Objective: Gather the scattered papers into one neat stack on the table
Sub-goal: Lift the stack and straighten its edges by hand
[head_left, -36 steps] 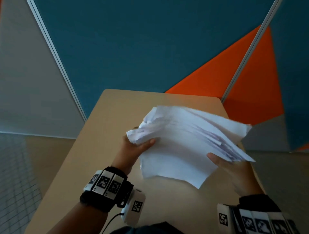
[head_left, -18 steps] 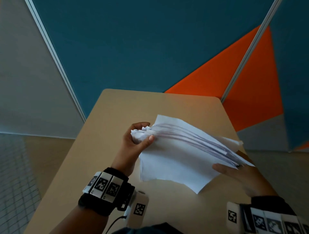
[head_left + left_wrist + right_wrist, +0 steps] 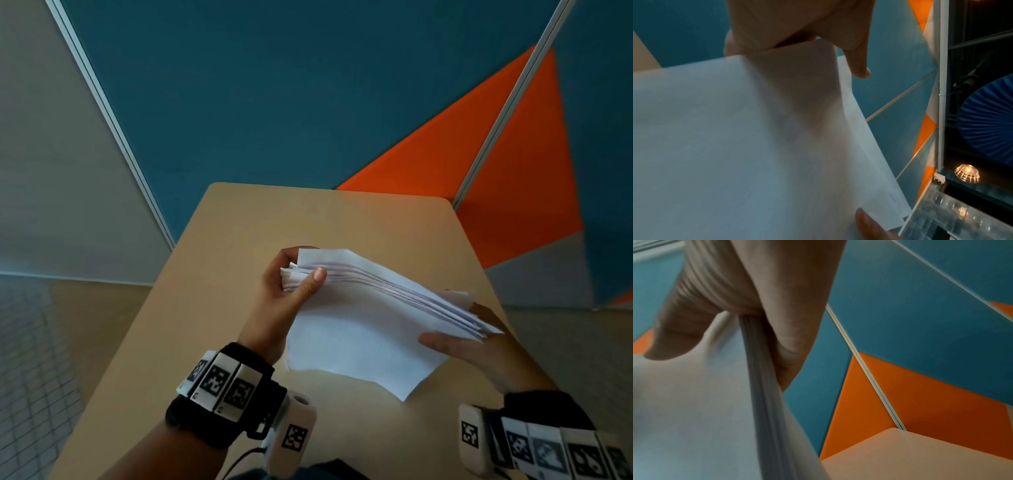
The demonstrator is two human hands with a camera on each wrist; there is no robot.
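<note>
Papers (image 3: 363, 329) held as one bundle between both hands, above the bench (image 3: 342, 219), sheet edges uneven and fanned along the upper side. Left hand (image 3: 274, 298) clamped on the bundle's far-left corner: thumb across the top sheet, fingers curled behind and round the corner. Left wrist view shows the same hand (image 3: 797, 24) from behind, thumb tip past the paper edge, papers (image 3: 735, 146) filling most of the frame; a second fingertip enters at the bottom edge of that view, touching the lower corner of the sheets. Right hand (image 3: 479, 346) at the bundle's right end, thumb lying along the top sheet, fingers under the stack; right wrist view shows the hand (image 3: 760, 296) closed on the papers (image 3: 694, 402), edges of several sheets running down from between thumb and fingers. Bundle tilted, left end higher in the head view, lowest corner pointing toward the person; whether that corner touches the bench cannot be told. Both wrists carry black bands with square black-and-white marker tags. Bench top tan with rounded far corners. Behind it, wall panels in teal, orange and grey, split by pale metal strips. Tiled floor at lower left.
</note>
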